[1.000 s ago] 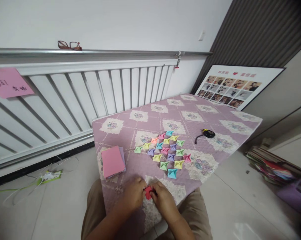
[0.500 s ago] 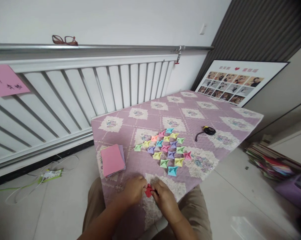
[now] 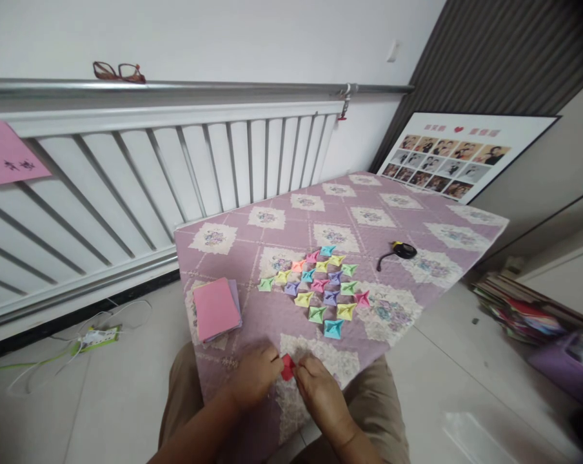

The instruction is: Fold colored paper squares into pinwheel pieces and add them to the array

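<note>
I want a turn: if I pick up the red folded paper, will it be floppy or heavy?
The red folded paper is probably very light, since it looks small between the left hand and right hand. It looks folded, so it may feel stiffer than a flat sheet. It could crush if squeezed, because it looks like paper.

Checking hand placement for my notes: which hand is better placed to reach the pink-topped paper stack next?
Probably the left hand: it is nearer the paper stack, while the right hand is farther off, on the other side of the red paper.
</note>
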Tool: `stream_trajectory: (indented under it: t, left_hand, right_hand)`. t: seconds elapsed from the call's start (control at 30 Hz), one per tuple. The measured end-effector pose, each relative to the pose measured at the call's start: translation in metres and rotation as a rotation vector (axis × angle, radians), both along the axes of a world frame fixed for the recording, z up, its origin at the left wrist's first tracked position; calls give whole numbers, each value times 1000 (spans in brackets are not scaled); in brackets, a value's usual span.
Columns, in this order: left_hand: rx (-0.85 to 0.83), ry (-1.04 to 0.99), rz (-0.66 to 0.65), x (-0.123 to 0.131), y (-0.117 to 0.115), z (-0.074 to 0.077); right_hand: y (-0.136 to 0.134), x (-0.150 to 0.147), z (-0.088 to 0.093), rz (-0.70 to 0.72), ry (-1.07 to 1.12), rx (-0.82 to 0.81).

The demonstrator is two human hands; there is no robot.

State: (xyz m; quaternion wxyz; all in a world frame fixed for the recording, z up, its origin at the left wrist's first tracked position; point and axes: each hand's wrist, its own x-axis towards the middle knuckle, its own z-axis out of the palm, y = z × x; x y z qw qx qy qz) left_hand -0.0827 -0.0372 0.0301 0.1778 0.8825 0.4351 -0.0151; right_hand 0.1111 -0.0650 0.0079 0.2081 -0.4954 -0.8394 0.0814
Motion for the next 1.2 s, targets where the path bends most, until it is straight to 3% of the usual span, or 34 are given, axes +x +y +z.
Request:
stream_trajectory:
  t: [0.63, 0.87, 1.03, 1.2]
  left_hand:
    - [174, 156, -32, 4, -37, 4]
    - [207, 122, -41, 2, -41, -4]
    - [196, 82, -7, -5, -43, -13]
    - [99, 32, 45, -3, -39, -2]
  right_hand:
    - [-22, 0, -8, -29, -207, 118]
    - [-34, -12, -16, -63, -140, 173]
    - [-39, -14, -22, -90, -118, 115]
    - [-35, -15, -15, -149, -24, 68]
